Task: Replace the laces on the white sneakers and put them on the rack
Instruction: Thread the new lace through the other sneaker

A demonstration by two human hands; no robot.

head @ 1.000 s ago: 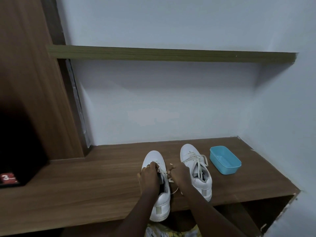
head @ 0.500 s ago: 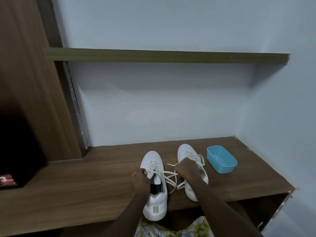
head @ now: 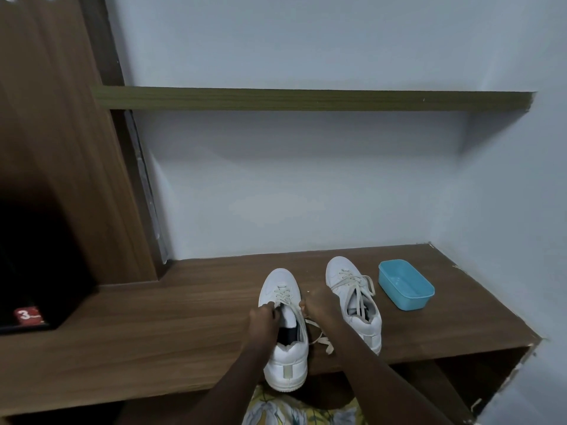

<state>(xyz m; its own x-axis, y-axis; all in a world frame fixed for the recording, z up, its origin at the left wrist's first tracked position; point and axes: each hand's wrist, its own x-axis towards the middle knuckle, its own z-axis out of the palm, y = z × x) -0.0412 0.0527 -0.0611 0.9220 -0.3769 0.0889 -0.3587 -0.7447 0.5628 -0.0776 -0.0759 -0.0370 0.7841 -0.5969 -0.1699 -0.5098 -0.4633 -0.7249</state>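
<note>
Two white sneakers stand toes-to-wall on the wooden shelf (head: pixel 153 326). The left sneaker (head: pixel 283 357) has its heel over the front edge and a cream lace (head: pixel 319 338) threaded through its lower eyelets, loose ends trailing to its right. My left hand (head: pixel 264 317) pinches the lace at the left side of the tongue. My right hand (head: pixel 319 305) grips the other lace strand just right of the shoe. The right sneaker (head: pixel 356 299) is laced, its ends hanging loose.
A blue plastic tub (head: pixel 405 285) sits right of the sneakers near the wall corner. An upper shelf (head: pixel 306 99) spans the alcove. A dark cabinet opening with a red label (head: pixel 26 315) is at far left. Below the shelf is an open compartment (head: pixel 454 381).
My right hand, which had pulled out to the right over the other sneaker, has come back close to the left sneaker. My left hand stays at the tongue. The view shifted slightly.
</note>
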